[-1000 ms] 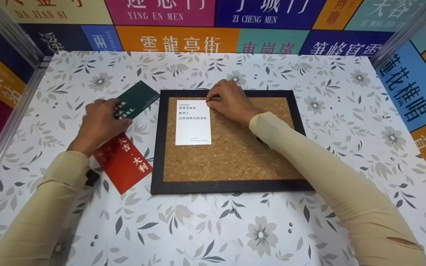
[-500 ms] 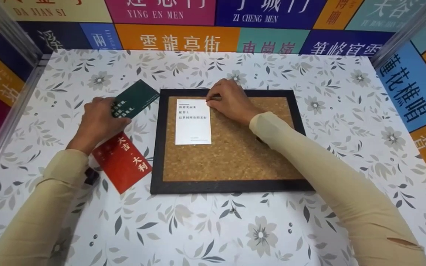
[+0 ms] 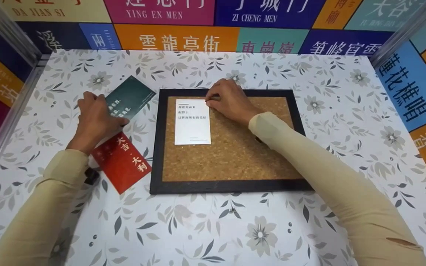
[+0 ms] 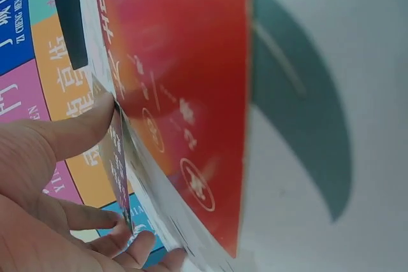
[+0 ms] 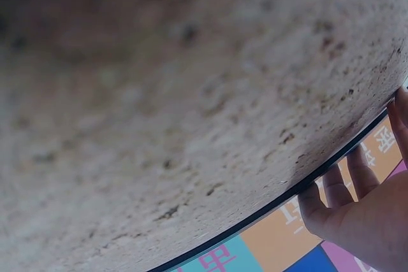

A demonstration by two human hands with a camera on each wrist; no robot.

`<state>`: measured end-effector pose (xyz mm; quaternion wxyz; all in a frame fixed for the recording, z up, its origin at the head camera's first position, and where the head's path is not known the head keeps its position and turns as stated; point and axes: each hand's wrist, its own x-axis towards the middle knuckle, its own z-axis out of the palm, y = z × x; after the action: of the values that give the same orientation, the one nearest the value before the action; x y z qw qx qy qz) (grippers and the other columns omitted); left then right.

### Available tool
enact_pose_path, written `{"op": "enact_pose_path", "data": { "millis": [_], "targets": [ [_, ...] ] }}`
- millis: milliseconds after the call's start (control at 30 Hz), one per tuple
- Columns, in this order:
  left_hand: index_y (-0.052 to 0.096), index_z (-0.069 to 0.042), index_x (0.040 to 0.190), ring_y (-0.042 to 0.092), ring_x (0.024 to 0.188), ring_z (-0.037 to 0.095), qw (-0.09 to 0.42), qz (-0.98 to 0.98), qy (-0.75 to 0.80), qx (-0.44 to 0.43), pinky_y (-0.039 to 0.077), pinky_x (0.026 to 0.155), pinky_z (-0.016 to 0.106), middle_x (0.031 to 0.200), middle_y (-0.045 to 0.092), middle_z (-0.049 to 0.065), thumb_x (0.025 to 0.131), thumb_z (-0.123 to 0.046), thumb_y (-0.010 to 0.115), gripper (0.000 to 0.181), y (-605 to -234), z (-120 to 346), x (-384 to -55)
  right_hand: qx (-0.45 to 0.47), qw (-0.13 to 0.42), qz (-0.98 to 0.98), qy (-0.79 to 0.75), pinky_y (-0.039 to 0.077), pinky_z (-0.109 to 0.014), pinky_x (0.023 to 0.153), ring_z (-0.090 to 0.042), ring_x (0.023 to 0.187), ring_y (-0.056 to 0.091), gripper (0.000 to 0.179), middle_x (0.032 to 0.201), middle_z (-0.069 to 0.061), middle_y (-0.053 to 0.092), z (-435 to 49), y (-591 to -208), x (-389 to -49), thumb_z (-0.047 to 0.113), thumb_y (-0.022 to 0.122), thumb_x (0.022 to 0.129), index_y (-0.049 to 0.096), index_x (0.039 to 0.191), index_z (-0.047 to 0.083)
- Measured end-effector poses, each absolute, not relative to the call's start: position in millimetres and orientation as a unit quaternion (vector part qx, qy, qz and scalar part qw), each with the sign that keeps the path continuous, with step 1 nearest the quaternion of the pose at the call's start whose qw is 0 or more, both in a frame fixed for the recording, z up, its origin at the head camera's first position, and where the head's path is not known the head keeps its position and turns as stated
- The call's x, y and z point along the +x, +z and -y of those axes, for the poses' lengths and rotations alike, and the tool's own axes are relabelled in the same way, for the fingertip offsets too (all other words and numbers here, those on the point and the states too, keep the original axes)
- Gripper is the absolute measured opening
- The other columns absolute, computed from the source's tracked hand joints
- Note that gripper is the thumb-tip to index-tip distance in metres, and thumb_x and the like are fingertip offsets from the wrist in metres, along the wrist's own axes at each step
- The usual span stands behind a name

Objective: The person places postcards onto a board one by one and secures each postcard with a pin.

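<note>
Since the earlier frame, the green card (image 3: 133, 98) had shifted a little leftward and away from the person, the left hand (image 3: 96, 118) along with it. The right hand (image 3: 231, 101) and the white card (image 3: 192, 129) had held their places.

Far left: left sleeve (image 3: 46, 199), tan, reaching in from the near edge, a small dark object (image 3: 91, 176) at its cuff. Left hand gripped the green card across its left part, thumb on the near edge, fingers at the opposite one; the left wrist view showed the card nearly edge-on between them. Pale lettering on the card, partly covered by the hand. Card sat just left of the board, its far right corner near the frame.

Nearer the person, the red card (image 3: 122, 164) lay slanted on the table (image 3: 183, 229), white characters on its face, upper left part under the hand.

Centre: cork board (image 3: 198, 162) in a black frame (image 3: 231, 186), flat on the floral-patterned tabletop. White card lay on the cork toward the far left, straight, lines of dark print across its upper half.

Right of that: right hand, thumb and forefinger pinching a small red thing (image 3: 206, 101) at the white card's upper right corner; too small to identify. Right sleeve (image 3: 327, 177), also tan, crossed the board's right side, a dark slit near the elbow.

Behind, coloured panels (image 3: 176, 38) with large characters lined the table's far side.
</note>
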<state>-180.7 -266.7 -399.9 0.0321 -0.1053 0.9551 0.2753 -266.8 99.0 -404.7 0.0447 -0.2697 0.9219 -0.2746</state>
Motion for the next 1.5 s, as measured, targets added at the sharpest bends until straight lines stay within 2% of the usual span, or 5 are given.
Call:
{"op": "enact_pose_path", "data": {
  "millis": [300, 600, 800, 1067, 1500],
  "targets": [
    [0.030, 0.009, 0.165, 0.038, 0.141, 0.049, 0.052, -0.924, 0.346, -0.155, 0.043, 0.121, 0.062, 0.155, 0.033, 0.039, 0.096, -0.004, 0.080, 0.086, -394.1, 275.4, -182.9, -0.274, 0.048, -0.920, -0.276, 0.044, -0.048, 0.111, -0.030, 0.122, 0.058, 0.017, 0.124, -0.009, 0.071, -98.4, -403.8, -267.3, 0.021, 0.075, 0.107, 0.086, 0.113, 0.010],
    [0.037, -0.002, 0.166, 0.048, 0.139, 0.048, 0.057, -0.894, 0.419, -0.149, 0.045, 0.121, 0.061, 0.161, 0.045, 0.033, 0.101, 0.006, 0.066, 0.072, -388.0, 285.6, -178.0, -0.262, 0.051, -0.922, -0.281, 0.044, -0.047, 0.112, -0.029, 0.123, 0.058, 0.017, 0.125, -0.009, 0.070, -98.3, -402.6, -265.2, 0.021, 0.075, 0.107, 0.086, 0.114, 0.010],
    [0.042, -0.007, 0.166, 0.057, 0.130, 0.044, 0.061, -0.869, 0.466, -0.155, 0.054, 0.113, 0.055, 0.156, 0.047, 0.032, 0.103, 0.007, 0.062, 0.067, -387.5, 289.9, -176.1, -0.265, 0.046, -0.922, -0.280, 0.044, -0.047, 0.112, -0.030, 0.122, 0.058, 0.016, 0.124, -0.009, 0.071, -98.6, -402.9, -265.2, 0.021, 0.076, 0.107, 0.086, 0.113, 0.010],
    [0.042, -0.009, 0.164, 0.063, 0.119, 0.038, 0.066, -0.845, 0.510, -0.149, 0.066, 0.086, 0.030, 0.152, 0.052, 0.029, 0.105, 0.008, 0.060, 0.065, -381.7, 292.5, -172.9, -0.266, 0.047, -0.921, -0.280, 0.045, -0.047, 0.110, -0.030, 0.121, 0.059, 0.015, 0.123, -0.009, 0.070, -98.6, -401.9, -265.7, 0.020, 0.077, 0.106, 0.087, 0.111, 0.010],
    [0.045, -0.014, 0.159, 0.073, 0.102, 0.023, 0.058, -0.805, 0.575, -0.135, 0.067, 0.082, 0.032, 0.148, 0.056, 0.023, 0.105, 0.008, 0.062, 0.061, -373.2, 290.3, -170.0, -0.262, 0.053, -0.922, -0.281, 0.045, -0.046, 0.111, -0.029, 0.121, 0.058, 0.016, 0.124, -0.008, 0.070, -98.3, -403.9, -267.0, 0.021, 0.076, 0.107, 0.087, 0.112, 0.011]
  ]
}}
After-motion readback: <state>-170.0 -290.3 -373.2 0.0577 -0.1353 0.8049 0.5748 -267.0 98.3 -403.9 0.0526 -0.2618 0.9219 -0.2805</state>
